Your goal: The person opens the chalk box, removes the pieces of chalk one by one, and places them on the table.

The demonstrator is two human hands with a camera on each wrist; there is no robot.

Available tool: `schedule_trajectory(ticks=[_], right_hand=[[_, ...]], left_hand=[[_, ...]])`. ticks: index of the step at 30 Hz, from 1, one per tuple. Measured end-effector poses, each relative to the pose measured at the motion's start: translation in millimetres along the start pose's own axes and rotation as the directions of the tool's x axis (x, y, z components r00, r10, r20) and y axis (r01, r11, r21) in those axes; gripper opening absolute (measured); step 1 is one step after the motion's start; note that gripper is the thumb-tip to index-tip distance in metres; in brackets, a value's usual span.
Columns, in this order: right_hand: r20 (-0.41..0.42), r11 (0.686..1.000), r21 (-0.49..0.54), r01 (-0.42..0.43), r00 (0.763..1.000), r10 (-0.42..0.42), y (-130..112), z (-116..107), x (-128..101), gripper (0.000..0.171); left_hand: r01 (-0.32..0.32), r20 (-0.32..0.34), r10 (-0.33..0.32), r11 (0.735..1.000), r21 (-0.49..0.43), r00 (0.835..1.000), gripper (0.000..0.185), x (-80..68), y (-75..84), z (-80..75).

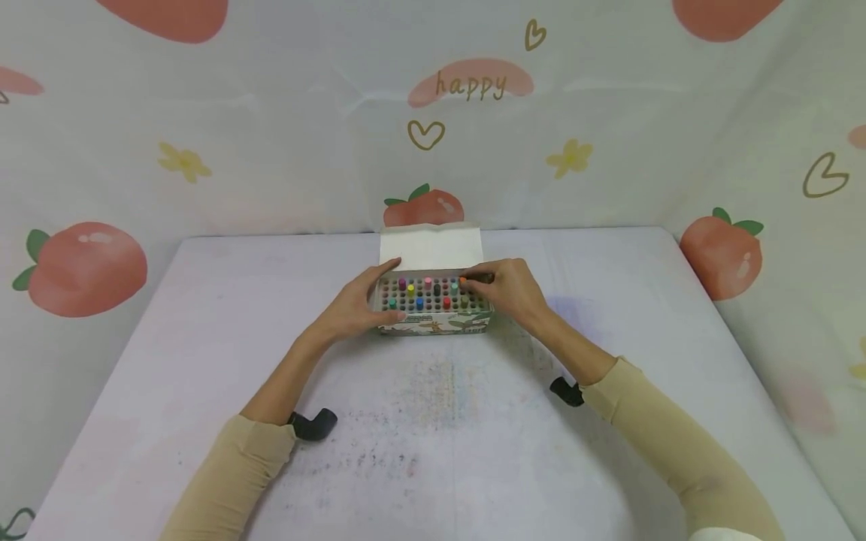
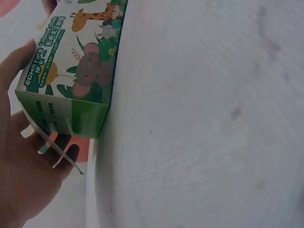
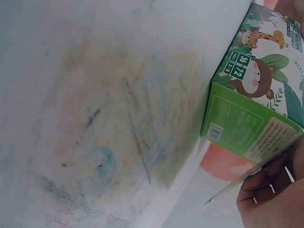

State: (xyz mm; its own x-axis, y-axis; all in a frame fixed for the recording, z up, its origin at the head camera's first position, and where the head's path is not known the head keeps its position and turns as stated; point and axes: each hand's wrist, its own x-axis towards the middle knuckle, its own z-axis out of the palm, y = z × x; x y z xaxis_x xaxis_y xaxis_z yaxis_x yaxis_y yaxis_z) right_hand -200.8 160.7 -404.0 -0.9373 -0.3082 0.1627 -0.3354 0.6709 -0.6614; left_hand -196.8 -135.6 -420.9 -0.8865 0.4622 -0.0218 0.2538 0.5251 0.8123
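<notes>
Box (image 1: pixel 434 321) of crayons, standing open in the middle of the table (image 1: pixel 203 361), lid flap (image 1: pixel 431 248) raised at the far side. Left hand (image 1: pixel 355 304) wrapped around the left end of the box, thumb along the near wall, fingers curved over the far top corner; grasping the box. In the left wrist view, same box (image 2: pixel 80 71) with giraffe and elephant print, palm (image 2: pixel 19 156) pressed against its green end.

Right hand (image 1: pixel 510 289) at the right end of the box, fingertips pinching a dark crayon (image 1: pixel 479 278) just above the back right holes. Crayon lying nearly flat, its tip beside an orange one, over the top of the box. In the right wrist view, only the green end of the box (image 3: pixel 247 118) and some curled fingers (image 3: pixel 270 199) beneath it; crayon not visible there.

Several coloured crayon tops (image 1: pixel 419 293) standing in the holes, many holes empty. Table surface with faint colour stains in front of the box. Around the table, a cloth backdrop (image 1: pixel 271 135) with peaches and hearts. Nothing between the hands and the box.
</notes>
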Motion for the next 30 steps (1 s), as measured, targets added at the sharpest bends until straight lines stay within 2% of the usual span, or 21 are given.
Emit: schedule_trajectory(ticks=[6, 18, 30], right_hand=[[-0.019, 1.000, 0.002, 0.030, 0.999, -0.030, 0.6, 1.5, -1.2, 0.021], [-0.039, 0.995, -0.006, 0.102, 0.994, -0.102, -2.6, 1.0, 1.5, 0.018], [-0.089, 0.993, 0.068, 0.097, 0.992, -0.091, -5.8, -1.9, 3.4, 0.019]], left_hand=[[0.024, -0.014, -0.024, 1.000, 0.008, 1.000, 0.094, 1.5, -1.1, 2.9], [0.020, -0.013, -0.019, 1.000, 0.021, 1.000, 0.092, 3.6, -2.5, 3.3], [0.017, 0.003, -0.017, 0.999, 0.034, 1.000, 0.093, 7.0, -4.1, -2.4]])
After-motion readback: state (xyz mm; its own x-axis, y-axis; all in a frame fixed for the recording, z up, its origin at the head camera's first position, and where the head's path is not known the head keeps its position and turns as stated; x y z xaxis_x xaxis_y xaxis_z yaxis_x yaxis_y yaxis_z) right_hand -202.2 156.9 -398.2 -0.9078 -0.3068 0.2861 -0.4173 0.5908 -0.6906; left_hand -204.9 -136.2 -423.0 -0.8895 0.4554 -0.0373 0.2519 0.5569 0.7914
